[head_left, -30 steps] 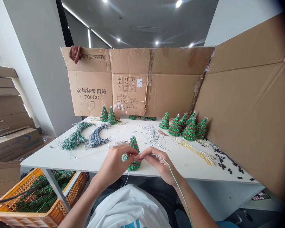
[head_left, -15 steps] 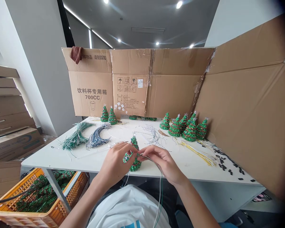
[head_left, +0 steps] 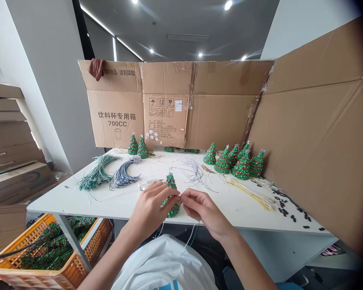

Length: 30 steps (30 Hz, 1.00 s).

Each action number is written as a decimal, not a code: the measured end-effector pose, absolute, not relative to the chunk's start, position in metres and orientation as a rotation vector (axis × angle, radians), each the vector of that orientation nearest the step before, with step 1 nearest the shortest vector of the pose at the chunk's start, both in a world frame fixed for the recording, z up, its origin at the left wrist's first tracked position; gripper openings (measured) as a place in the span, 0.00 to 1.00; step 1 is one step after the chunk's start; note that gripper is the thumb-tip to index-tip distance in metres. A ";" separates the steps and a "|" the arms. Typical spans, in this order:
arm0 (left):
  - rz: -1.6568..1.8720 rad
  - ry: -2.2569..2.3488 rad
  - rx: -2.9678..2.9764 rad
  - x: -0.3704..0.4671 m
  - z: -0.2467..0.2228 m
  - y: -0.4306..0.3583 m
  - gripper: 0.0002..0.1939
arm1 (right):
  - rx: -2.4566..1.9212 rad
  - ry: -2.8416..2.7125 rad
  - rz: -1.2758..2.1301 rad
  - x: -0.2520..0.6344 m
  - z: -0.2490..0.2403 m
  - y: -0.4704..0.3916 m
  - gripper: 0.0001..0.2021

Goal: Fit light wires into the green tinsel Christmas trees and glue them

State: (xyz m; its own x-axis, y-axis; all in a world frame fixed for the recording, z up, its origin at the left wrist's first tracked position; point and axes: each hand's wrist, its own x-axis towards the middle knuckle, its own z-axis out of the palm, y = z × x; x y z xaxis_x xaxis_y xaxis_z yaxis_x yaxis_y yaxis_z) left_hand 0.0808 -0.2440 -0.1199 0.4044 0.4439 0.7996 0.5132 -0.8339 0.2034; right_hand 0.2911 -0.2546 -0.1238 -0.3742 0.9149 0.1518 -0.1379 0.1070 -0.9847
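Note:
A small green tinsel Christmas tree (head_left: 170, 180) with red garland and a pale star on top stands near the table's front edge, partly hidden behind my left hand (head_left: 157, 201). That hand is closed in a pinch, its fingertips beside the tree's right side. My right hand (head_left: 204, 207) pinches too, its fingertips meeting the left ones. From beneath it, thin white and green wires (head_left: 194, 233) hang down toward my lap. Another pale strand dangles below the left hand. What lies exactly between the fingertips is too small to see.
On the white table (head_left: 109, 207) lie green wires (head_left: 98, 173), blue-white wires (head_left: 124, 173), yellow-white wires (head_left: 254, 194) and small black pieces (head_left: 286, 205). More trees (head_left: 242, 165) stand right and back left. Cardboard (head_left: 224, 121) walls the back and right. An orange crate (head_left: 93, 243) sits lower left.
Both hands have shifted slightly right, fingertips still together. The hanging wires have swung left and show less length below the right hand. A white object behind the left hand is more visible.

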 end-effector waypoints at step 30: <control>-1.533 -1.408 -2.678 0.080 -0.162 -0.203 0.21 | -0.934 -1.597 1.107 0.296 -0.133 -0.241 0.21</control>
State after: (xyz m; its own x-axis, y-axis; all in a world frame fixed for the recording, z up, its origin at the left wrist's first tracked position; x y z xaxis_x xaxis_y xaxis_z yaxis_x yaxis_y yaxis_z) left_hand 0.0802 -0.2027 -0.1621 0.2582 0.7572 0.5999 0.5335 -0.6295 0.5649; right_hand 0.2963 -0.2411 -0.1333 -0.2605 0.9262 0.2725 0.0700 0.2996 -0.9515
